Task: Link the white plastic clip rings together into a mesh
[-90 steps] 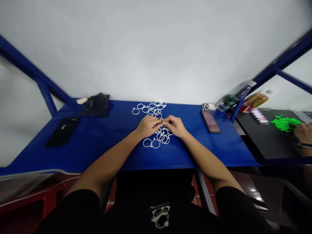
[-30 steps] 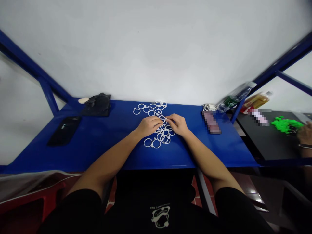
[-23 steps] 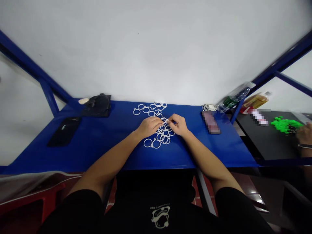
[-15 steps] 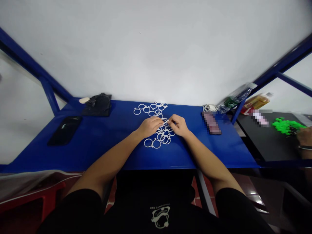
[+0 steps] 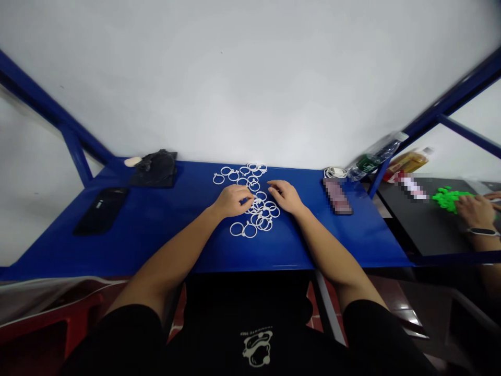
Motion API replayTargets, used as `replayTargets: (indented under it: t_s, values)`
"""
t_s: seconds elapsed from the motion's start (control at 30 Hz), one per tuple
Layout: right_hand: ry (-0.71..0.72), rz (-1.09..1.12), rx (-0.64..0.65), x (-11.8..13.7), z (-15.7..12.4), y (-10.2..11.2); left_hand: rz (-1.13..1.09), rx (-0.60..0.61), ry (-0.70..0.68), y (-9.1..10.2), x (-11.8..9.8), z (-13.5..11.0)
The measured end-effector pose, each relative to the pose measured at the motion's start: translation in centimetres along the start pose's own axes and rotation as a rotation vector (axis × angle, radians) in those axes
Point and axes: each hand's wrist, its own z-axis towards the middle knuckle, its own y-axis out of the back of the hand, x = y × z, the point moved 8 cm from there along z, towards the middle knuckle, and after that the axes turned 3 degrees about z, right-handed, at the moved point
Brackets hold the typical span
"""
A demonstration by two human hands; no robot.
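Several white plastic rings lie on the blue table in two groups: a far cluster near the wall and a near pile. My left hand rests at the near pile's left edge, fingers curled, fingertips pinched on a white ring. My right hand lies at the pile's right edge. Its fingers are stretched flat toward the far cluster and hold nothing. A single ring sits on the table between the two hands.
A black phone and a black pouch lie at the left. At the right are a blurred phone, a coiled white cable and bottles. Another person's hand works on green pieces at the neighbouring black table.
Both hands were pinched together on one ring. Now they have parted: my right hand let go and stretched forward, my left hand drew slightly left. The neighbour's hand moved onto the green pieces.
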Motion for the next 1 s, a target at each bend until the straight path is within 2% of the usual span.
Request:
replayTargets:
  t_s: [0.13, 0.3, 0.43, 0.57, 0.8, 0.9, 1.0]
  values:
    - [0.077, -0.076, 0.168, 0.5, -0.1, -2.5, -0.001, 0.063, 0.035, -0.6, 0.1, -0.1]
    - [-0.016, -0.153, 0.325, 0.3, -0.5, -4.4, 0.029, 0.023, 0.172, -0.9, 1.8, -0.6]
    - [-0.02, -0.137, 0.349, 0.5, -0.5, -4.2, 0.031, 0.008, 0.356, -1.4, 4.7, -1.3]
    - [0.001, -0.127, 0.335, 1.0, -0.4, -3.8, 0.07, 0.079, 0.445, -2.2, 6.2, -1.8]
    - [0.069, -0.131, 0.373, 2.8, -0.5, -4.2, 0.062, 0.249, 0.365, -3.4, 4.4, -1.2]
    - [0.102, -0.127, 0.36, 3.5, -0.5, -4.3, 0.033, 0.21, 0.288, -3.2, 3.4, -0.8]
    - [0.173, -0.095, 0.288, 4.2, -0.3, -3.9, 0.02, 0.111, 0.212, -2.6, 2.7, -0.6]
